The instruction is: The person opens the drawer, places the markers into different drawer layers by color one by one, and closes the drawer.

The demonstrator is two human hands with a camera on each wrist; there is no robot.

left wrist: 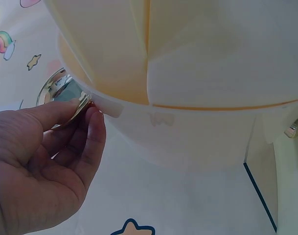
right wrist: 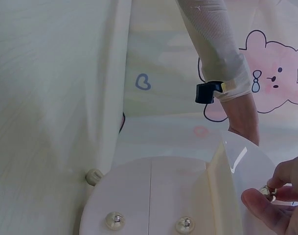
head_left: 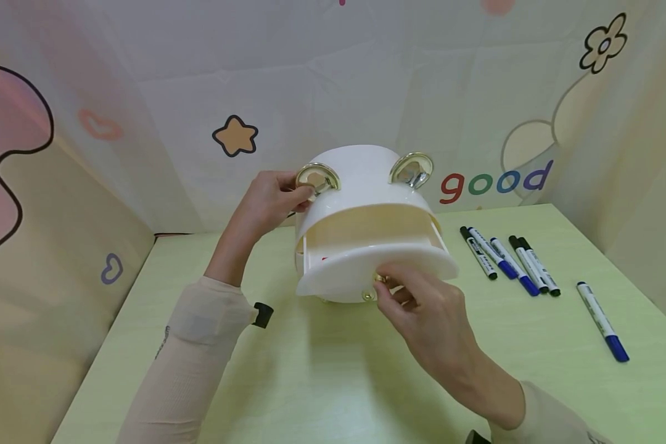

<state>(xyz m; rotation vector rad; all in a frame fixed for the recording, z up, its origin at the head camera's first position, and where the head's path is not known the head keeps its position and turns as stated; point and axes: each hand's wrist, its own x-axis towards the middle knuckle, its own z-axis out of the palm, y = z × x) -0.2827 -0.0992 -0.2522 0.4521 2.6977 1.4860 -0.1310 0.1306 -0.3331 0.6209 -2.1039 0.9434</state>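
Note:
A white rounded storage box (head_left: 361,176) with two gold ear-shaped pieces stands on the table, its upper drawer (head_left: 338,268) pulled out toward me. My left hand (head_left: 269,206) pinches the left gold ear (left wrist: 58,90) between thumb and fingers at the box's side. With thumb and fingertips, my right hand (head_left: 430,314) grips the small gold knob (right wrist: 267,192) on the drawer's front. Below the drawer, more gold knobs (right wrist: 115,221) show on the box's lower front in the right wrist view. A small red spot peeks over the drawer's front edge; most of the drawer floor is hidden.
Several markers (head_left: 510,262) with black or blue caps lie in a group to the right of the box. One blue-capped marker (head_left: 602,320) lies apart, nearer the right edge. A printed curtain (head_left: 361,92) hangs behind the pale green table (head_left: 288,382).

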